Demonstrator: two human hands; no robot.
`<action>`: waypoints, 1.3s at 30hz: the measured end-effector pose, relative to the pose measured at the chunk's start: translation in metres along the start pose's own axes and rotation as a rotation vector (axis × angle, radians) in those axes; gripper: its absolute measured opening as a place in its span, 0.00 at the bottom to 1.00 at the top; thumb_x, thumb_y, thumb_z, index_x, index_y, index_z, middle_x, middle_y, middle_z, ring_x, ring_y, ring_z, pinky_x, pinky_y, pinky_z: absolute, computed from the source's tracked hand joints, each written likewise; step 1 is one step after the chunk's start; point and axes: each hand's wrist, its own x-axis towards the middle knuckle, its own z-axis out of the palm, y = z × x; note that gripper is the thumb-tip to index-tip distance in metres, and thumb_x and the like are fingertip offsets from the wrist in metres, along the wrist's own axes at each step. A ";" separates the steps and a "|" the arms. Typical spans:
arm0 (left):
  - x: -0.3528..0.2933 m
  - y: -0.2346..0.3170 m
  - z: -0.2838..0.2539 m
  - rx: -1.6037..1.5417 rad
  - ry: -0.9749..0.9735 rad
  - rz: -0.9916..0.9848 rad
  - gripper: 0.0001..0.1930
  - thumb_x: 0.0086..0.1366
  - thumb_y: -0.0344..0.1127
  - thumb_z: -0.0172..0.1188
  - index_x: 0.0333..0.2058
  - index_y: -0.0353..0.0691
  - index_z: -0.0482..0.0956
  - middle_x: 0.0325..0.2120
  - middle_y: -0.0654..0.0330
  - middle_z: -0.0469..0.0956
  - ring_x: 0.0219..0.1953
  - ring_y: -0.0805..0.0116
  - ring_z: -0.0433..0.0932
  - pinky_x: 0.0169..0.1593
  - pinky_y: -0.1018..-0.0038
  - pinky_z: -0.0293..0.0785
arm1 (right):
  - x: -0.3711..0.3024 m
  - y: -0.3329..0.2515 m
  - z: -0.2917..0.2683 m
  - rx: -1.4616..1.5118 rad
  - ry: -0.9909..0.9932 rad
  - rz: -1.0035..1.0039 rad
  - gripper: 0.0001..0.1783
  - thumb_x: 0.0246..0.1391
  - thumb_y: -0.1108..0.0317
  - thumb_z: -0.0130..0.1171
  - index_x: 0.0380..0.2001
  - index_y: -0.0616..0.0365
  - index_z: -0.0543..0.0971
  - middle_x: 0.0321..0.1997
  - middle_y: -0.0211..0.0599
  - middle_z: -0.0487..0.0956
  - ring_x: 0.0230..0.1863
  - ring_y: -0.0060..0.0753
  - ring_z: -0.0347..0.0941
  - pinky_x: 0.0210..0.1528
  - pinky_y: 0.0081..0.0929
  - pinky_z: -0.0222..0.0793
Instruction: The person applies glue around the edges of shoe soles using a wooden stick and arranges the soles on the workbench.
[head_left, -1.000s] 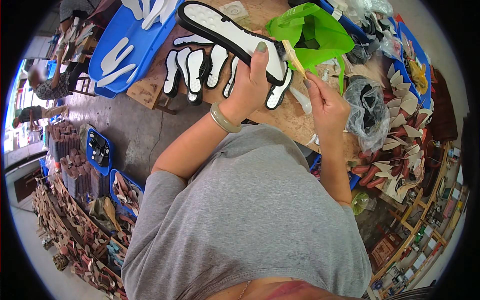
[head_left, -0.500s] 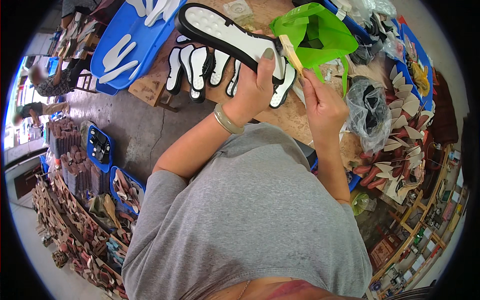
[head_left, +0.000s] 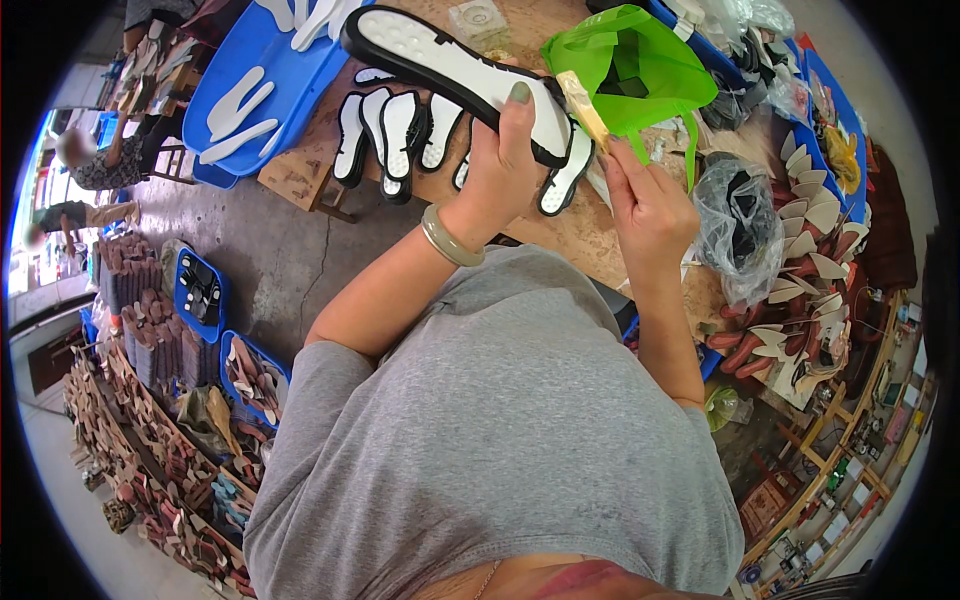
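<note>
My left hand [head_left: 497, 165] grips a black shoe sole [head_left: 450, 68] with a white inner face, tilted above the table, its thumb lying across the near edge. In my right hand [head_left: 650, 210] is a flat brush [head_left: 583, 105] with a pale yellowish handle, pinched between thumb and fingers. The brush's upper end is beside the right end of the sole; whether they touch I cannot tell. Several more black-and-white soles [head_left: 400, 125] lie in a row on the table [head_left: 575, 235] beneath, partly hidden by my left hand and the held sole.
A green bag [head_left: 570, 50] stands gaping beyond my right hand. Right of it sits a clear plastic bag [head_left: 740, 235] with dark contents, beside stacked shoe parts [head_left: 800, 290]. At left, a blue tray [head_left: 295, 85] holds white insoles. A square glass dish [head_left: 478, 22] lies at the back.
The held sole and my left hand have shifted slightly left, and the sole has turned a little. My right hand with the brush has hardly moved.
</note>
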 end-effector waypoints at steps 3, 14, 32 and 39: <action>-0.001 -0.003 -0.002 0.071 -0.001 -0.021 0.17 0.71 0.41 0.39 0.26 0.36 0.65 0.21 0.70 0.60 0.25 0.78 0.56 0.28 0.75 0.55 | -0.002 -0.001 -0.004 -0.023 -0.002 0.000 0.11 0.44 0.64 0.67 0.35 0.47 0.83 0.16 0.30 0.67 0.16 0.30 0.66 0.17 0.29 0.60; -0.001 0.007 0.001 0.169 -0.026 -0.170 0.23 0.70 0.50 0.37 0.42 0.34 0.70 0.38 0.62 0.72 0.39 0.73 0.70 0.48 0.77 0.65 | -0.002 0.006 -0.009 -0.069 -0.003 -0.070 0.12 0.44 0.63 0.68 0.35 0.46 0.83 0.14 0.28 0.63 0.15 0.29 0.63 0.17 0.29 0.58; 0.001 0.008 -0.047 0.759 0.108 -0.413 0.16 0.69 0.39 0.41 0.46 0.29 0.64 0.38 0.46 0.71 0.42 0.60 0.69 0.52 0.63 0.64 | -0.005 0.103 -0.054 0.699 0.343 0.454 0.17 0.61 0.63 0.44 0.26 0.64 0.74 0.22 0.36 0.69 0.24 0.29 0.64 0.31 0.30 0.64; -0.022 -0.010 -0.116 -0.136 0.530 -0.143 0.14 0.66 0.42 0.47 0.45 0.38 0.67 0.34 0.64 0.69 0.38 0.74 0.66 0.45 0.74 0.65 | 0.035 0.084 -0.044 1.255 0.432 0.760 0.23 0.65 0.60 0.41 0.15 0.53 0.56 0.15 0.25 0.49 0.17 0.21 0.45 0.22 0.24 0.40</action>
